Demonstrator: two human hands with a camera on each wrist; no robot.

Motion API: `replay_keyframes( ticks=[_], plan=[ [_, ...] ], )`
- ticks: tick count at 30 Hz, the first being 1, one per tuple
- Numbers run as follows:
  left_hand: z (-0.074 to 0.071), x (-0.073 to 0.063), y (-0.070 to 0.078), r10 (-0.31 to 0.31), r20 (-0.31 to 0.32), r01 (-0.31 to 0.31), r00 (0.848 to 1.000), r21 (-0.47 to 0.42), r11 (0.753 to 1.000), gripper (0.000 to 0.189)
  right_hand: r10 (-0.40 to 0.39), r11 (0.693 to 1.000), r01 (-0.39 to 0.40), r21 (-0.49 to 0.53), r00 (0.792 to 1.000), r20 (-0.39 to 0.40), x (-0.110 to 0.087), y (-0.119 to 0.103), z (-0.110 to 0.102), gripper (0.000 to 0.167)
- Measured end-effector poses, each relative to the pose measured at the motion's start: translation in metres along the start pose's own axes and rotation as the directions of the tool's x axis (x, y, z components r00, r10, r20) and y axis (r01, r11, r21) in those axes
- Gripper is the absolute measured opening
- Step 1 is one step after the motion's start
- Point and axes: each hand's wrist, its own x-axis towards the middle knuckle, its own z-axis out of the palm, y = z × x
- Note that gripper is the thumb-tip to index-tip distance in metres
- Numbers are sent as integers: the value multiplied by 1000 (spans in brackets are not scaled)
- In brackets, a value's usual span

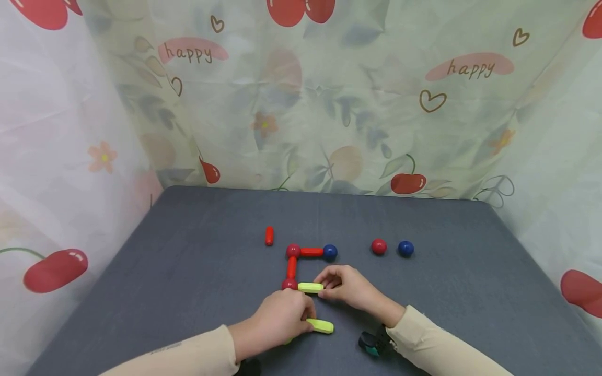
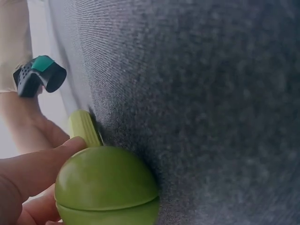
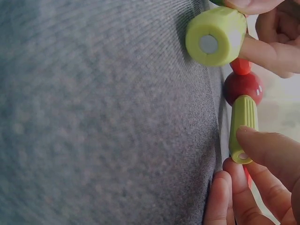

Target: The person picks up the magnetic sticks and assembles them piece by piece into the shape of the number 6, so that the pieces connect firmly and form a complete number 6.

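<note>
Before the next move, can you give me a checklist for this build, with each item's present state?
1. Right hand grips the far ribbed yellow-green rod: ok.
2. Far rod's inner end meets the glossy red ball: ok.
3. Left hand grips the near ribbed yellow-green rod: ok.
4. Near rod firmly joined to the smooth green ball: cannot tell, the join is hidden.
5. Near rod's white-tipped outer end capped by a ball: not ok, it is bare.
6. Loose round red ball and shiny blue ball unobstructed: ok, both lie apart from the hands.
</note>
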Motion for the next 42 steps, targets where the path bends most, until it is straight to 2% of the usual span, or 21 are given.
replay_keyframes(
  ticks=[8, 17, 21, 24, 26, 29, 31, 34, 38, 40, 42],
  plan=[
    [0, 2, 0, 41, -8, -41, 999, 38, 998, 10, -13, 1000, 13, 0, 1000, 8, 1, 2, 0, 18],
    [-1, 4, 0, 17, 28, -17, 999, -5, 1000, 12, -13, 1000, 13, 2, 1000, 8, 0, 0, -1, 18],
    [-12, 5, -1, 24, 18, -23, 1000, -81, 996, 20, -44, 999, 44, 9, 999, 13, -1, 0, -1, 18],
    [-29, 8, -5, -10, -39, 2, 999, -194, 981, 24, -62, 998, 62, 18, 998, 16, -1, 0, -2, 19],
    [-41, 11, -11, -67, -79, 42, 995, -287, 957, 24, -56, 998, 55, 17, 998, 16, -2, 0, -2, 19],
    [-54, 17, -24, -173, -126, 112, 977, -390, 914, 25, -27, 1000, 27, 10, 1000, 14, -2, -1, -2, 18],
    [-56, 22, -35, -238, -119, 159, 964, -459, 874, 26, -10, 1000, 10, 3, 1000, 11, -1, -2, -2, 18],
    [-49, 31, -50, -298, -68, 210, 952, -561, 801, 30, 7, 1000, -7, -5, 1000, 5, -1, -2, -1, 17],
    [-34, 41, -64, -325, 52, 273, 944, -675, 685, 31, 5, 1000, -5, -11, 1000, 4, -1, -1, -1, 17],
    [-28, 43, -69, -327, 92, 295, 940, -702, 649, 31, 2, 1000, -2, -12, 1000, 4, 0, 0, -1, 18],
    [-24, 45, -71, -330, 115, 309, 937, -710, 632, 30, -2, 1000, 2, -13, 1000, 4, 0, 0, 0, 18]
  ],
)
